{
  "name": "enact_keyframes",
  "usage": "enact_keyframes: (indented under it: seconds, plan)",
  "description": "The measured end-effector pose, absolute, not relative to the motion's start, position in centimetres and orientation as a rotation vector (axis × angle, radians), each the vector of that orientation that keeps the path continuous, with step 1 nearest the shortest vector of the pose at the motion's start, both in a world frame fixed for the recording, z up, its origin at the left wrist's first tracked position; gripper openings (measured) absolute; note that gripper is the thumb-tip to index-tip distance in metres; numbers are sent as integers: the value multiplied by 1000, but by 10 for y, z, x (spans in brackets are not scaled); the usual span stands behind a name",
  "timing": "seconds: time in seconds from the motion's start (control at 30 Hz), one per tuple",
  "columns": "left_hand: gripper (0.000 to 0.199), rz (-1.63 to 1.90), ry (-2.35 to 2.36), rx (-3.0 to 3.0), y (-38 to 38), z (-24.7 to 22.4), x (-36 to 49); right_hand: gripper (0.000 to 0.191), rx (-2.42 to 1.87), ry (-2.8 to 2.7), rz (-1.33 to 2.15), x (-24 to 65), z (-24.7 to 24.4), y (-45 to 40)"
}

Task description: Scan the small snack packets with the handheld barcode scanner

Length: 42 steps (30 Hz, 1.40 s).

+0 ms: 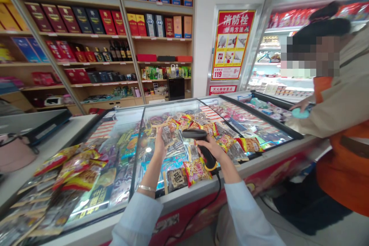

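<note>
My left hand point(160, 142) grips a small clear snack packet point(166, 132) with a brown paper edge, held above the glass lid of the chest freezer point(248, 171). In my right hand point(211, 148) is a black barcode scanner point(195, 134), its head turned toward the packet and its cable hanging down over the freezer's front. Below my hands lie a red and yellow snack bag point(196, 172) and a dark packet with large lettering point(176, 179). More snack bags point(210, 128) are heaped on the glass behind the scanner.
At left, several red and yellow bags point(76, 167) and clear packets point(31, 205) lie on the glass. A person in an orange apron point(346, 169) leans over the freezer's right end. Shelves of boxed bottles point(89, 19) line the back wall; a pink bag point(17, 153) sits on the left counter.
</note>
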<state>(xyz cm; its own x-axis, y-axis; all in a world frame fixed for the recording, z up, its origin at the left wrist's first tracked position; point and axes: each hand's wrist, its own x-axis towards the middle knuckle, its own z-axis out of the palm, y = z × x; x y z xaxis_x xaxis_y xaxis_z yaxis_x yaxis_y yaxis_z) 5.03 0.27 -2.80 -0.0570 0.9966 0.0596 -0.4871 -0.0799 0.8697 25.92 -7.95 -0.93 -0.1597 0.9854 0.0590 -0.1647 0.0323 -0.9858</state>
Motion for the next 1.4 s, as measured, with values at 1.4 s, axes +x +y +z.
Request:
enact_keyframes:
  seconds: [1.4]
  plan:
    - [54, 1645, 611, 880, -4, -14, 45, 23, -887, -1566, 1313, 292, -22, -82]
